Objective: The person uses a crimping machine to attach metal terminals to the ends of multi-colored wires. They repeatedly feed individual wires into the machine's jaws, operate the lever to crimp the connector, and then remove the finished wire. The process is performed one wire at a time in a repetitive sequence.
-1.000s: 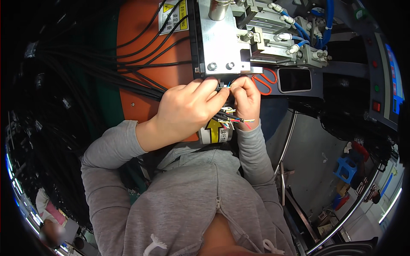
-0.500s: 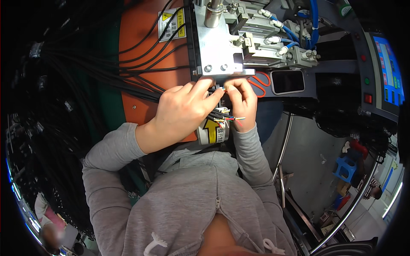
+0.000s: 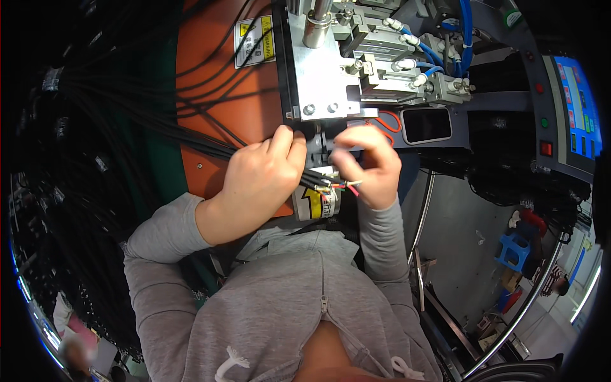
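Observation:
A bundle of black cables (image 3: 207,145) runs in from the left across the orange table. My left hand (image 3: 261,172) is closed over it, fingers curled in front of the metal fixture; its fingertips are hidden. Out of that hand, toward the right, stick the cable ends with stripped, thin coloured wires (image 3: 332,186). Just beyond them my right hand (image 3: 375,165) is partly smeared by motion, thumb and forefinger apart with nothing visible between them. Between the two hands sits a dark slotted part of the machine (image 3: 316,148).
The metal press block (image 3: 328,76) with cylinders and blue air hoses (image 3: 468,38) stands ahead. A phone (image 3: 427,125) and orange-handled scissors (image 3: 389,121) lie right of it. Farther right is a control screen (image 3: 578,111). More black cables (image 3: 70,127) hang at the left.
My hands, together at a wire end below the press block before, have parted. The right has moved right and slightly nearer; the left has drawn back a little to the left.

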### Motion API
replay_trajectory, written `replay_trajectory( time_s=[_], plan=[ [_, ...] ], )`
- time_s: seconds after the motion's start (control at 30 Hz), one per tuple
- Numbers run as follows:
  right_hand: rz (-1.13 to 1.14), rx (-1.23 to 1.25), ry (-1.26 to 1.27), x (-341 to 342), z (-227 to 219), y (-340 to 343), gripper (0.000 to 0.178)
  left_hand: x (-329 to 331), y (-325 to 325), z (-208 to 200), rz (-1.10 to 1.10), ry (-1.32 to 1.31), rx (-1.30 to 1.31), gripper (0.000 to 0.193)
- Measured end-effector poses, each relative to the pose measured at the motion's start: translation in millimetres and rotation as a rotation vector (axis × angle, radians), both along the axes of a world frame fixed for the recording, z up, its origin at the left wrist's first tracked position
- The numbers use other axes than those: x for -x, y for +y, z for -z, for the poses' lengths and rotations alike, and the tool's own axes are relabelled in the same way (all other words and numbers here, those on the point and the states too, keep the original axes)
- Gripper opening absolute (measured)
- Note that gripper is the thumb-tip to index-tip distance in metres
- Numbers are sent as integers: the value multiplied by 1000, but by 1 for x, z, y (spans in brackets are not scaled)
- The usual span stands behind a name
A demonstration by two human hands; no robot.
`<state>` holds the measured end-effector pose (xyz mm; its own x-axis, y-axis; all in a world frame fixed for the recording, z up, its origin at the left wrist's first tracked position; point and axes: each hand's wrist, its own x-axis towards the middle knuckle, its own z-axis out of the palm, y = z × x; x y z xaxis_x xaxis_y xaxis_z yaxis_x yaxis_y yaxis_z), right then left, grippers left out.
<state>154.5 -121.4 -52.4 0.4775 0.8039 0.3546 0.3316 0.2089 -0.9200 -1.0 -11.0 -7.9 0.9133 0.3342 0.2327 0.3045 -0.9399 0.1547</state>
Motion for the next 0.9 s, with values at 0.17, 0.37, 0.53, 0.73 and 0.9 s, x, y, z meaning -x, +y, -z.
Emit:
replay_trajectory(
  time_s=[0.17, 0.37, 0.53, 0.73, 0.9],
  plan=[
    [-308, -108, -68, 6, -11, 0, 29, -2, 9, -1, 157, -162, 241, 27],
    [-103, -99, -104, 8, -5, -1, 25, -1, 13, -3, 233, -232, 319, 37],
    [15, -89, 100, 5, -11, -8, 18, -5, 18, -16, 322, -495, 206, 39],
    [113, -255, 237, 26, -24, -1, 22, -4, 15, -6, 346, -428, 212, 31],
    [154, -185, 23, 22, -23, 5, 16, -7, 13, -7, 285, -464, 266, 22]
  ],
)
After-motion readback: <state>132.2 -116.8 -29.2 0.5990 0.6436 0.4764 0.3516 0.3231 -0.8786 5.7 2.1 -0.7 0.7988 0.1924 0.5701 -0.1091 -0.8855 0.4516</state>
